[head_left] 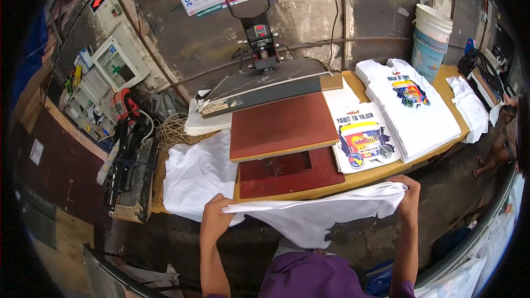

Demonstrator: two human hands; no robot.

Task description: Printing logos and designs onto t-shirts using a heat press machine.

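A white garment, apparently a T-shirt (309, 215), is stretched between my two hands in front of the table's near edge, its lower part hanging loose. My left hand (216, 215) grips one end of it, and my right hand (409, 194) pinches the other, a little higher. Just beyond the cloth stands a heat press (264, 44) with a flat reddish-brown board (281, 124) over a dark red base (326, 175). Left of the board lies white fabric (196, 171), close to my left hand. Sheets with a colourful mirrored print (365, 140) lie to its right.
A stack of printed white T-shirts (428, 124) covers the right side of the yellow table (259, 192). Behind it stands a bucket (430, 44). Another black press-like machine (132, 171) flanks the table at left. Someone's bare legs (499, 146) show at the far right.
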